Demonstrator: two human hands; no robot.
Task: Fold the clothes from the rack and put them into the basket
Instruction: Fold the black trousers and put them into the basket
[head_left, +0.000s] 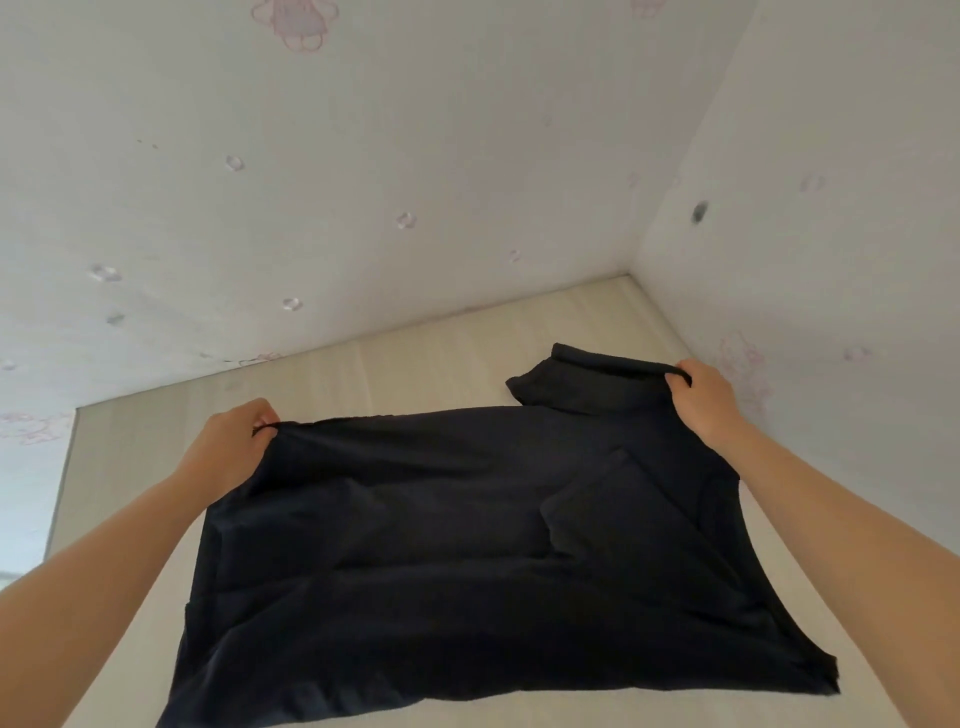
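The dark navy cloth garment (467, 519) is being pinched at its far edge by left hand (234, 441) and right hand (701, 400), mid-frame; it should be kept taut while being folded

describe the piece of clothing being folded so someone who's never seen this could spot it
Start at the pale wood-grain surface set into the corner of the white papered walls. Spread across it lies a dark navy garment, its far edge pinched by the left hand and right hand. It is the only cloth and the only dark thing there.
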